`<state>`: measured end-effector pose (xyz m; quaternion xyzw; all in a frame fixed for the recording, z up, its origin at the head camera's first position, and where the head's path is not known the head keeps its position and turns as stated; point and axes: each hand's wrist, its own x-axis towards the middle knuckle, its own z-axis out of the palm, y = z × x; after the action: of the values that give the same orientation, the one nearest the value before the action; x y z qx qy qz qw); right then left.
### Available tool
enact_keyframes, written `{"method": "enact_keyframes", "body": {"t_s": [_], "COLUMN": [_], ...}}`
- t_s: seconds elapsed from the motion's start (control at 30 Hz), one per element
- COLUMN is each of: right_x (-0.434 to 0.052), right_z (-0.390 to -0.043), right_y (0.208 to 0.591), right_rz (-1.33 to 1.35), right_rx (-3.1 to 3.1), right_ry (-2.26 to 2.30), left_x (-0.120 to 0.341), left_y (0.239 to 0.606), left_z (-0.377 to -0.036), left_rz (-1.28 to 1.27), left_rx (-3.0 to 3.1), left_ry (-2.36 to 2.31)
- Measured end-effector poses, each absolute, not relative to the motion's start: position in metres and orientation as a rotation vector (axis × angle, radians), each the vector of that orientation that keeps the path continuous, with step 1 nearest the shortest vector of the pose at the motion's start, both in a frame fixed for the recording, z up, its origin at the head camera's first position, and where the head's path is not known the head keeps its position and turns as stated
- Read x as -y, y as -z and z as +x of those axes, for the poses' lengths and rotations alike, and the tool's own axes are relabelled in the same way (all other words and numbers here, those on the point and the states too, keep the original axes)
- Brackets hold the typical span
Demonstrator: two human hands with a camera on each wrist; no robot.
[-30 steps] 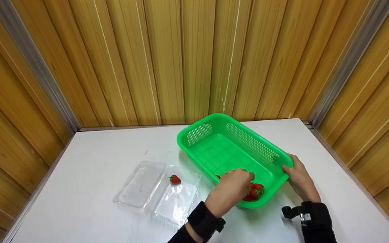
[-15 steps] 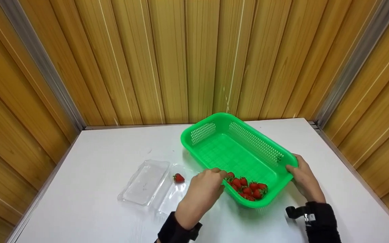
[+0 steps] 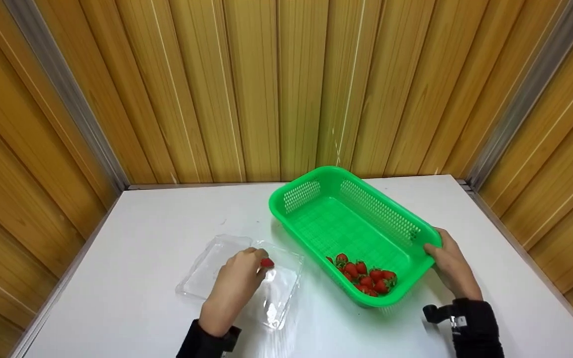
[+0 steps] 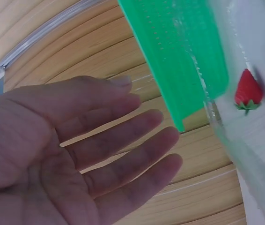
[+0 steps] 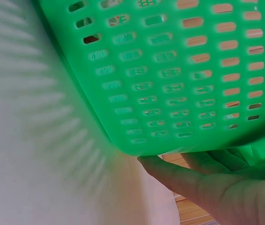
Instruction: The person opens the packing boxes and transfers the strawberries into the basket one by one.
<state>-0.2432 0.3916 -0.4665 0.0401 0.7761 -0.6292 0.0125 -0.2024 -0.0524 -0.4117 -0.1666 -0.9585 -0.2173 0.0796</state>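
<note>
My left hand (image 3: 249, 262) hovers over the open clear plastic clamshell (image 3: 276, 298), fingertips right beside a single red strawberry (image 3: 267, 262) lying in it. In the left wrist view that hand (image 4: 123, 140) is empty, fingers straight, and the strawberry (image 4: 248, 91) lies apart from it. My right hand (image 3: 446, 259) grips the near right corner of the green perforated basket (image 3: 366, 209); its fingers (image 5: 188, 178) curl under the basket's rim (image 5: 170, 70). Several strawberries (image 3: 364, 279) lie bunched in the basket's near end.
The white table (image 3: 142, 233) is boxed in by wooden panel walls (image 3: 266, 89) at the back and both sides. The clamshell's lid half (image 3: 207, 266) lies flat to the left of its tray. Both wrists wear black cuffs.
My left hand has left the basket and moved left to the clamshell, ending beside the lone strawberry. The strawberries in the basket are now uncovered. The right hand stays on the basket.
</note>
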Motion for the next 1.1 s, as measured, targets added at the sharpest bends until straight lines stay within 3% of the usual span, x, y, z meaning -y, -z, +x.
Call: {"method": "enact_keyframes", "body": {"t_s": [0.47, 1.1], "right_x": [-0.391, -0.392], "right_z": [-0.245, -0.245], "right_y": [0.465, 0.467], "right_rz": [0.17, 0.159], "right_rx": [-2.386, -2.383], "right_ry": [1.945, 1.951], "left_x": [0.048, 0.052], "left_y": [0.451, 0.438], "left_z": [-0.232, -0.243], "left_rz": [-0.594, -0.779], "left_rx": [2.837, 2.99], "left_ry": [0.689, 0.473]}}
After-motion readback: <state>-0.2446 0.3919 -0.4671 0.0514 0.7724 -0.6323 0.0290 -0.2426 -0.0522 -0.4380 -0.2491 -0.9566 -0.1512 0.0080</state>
